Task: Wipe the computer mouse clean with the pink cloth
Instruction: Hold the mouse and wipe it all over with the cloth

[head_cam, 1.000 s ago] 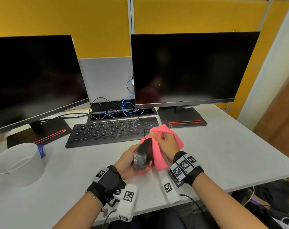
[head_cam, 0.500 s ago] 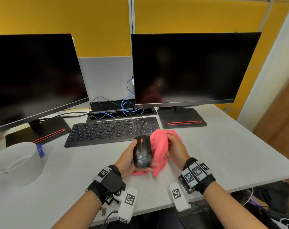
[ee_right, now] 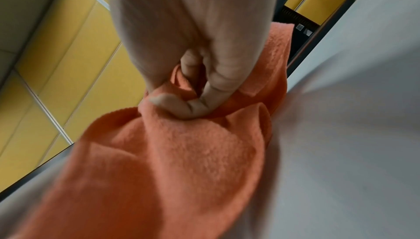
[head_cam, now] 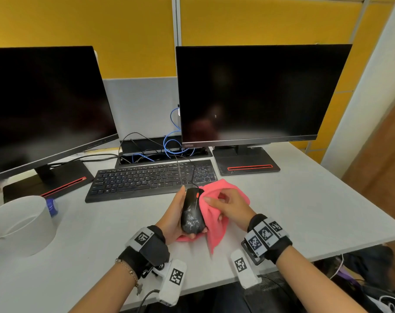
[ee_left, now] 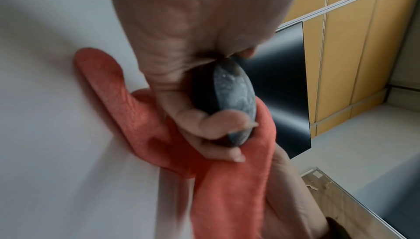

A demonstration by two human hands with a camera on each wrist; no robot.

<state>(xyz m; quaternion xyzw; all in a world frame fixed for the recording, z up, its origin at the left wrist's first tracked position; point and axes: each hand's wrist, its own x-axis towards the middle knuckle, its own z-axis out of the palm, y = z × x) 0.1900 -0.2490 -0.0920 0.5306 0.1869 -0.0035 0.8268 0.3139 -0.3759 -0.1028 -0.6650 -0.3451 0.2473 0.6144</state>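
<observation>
The mouse [head_cam: 192, 213] sits in the left hand [head_cam: 172, 220] above the desk [head_cam: 316, 211], in front of the keyboard [head_cam: 146, 179]. The cloth [head_cam: 214, 222] lies right of it (partly beneath), in the right hand [head_cam: 230, 207]. Two monitors [head_cam: 259, 96] stand behind; a bowl [head_cam: 20, 224] sits far left.
</observation>
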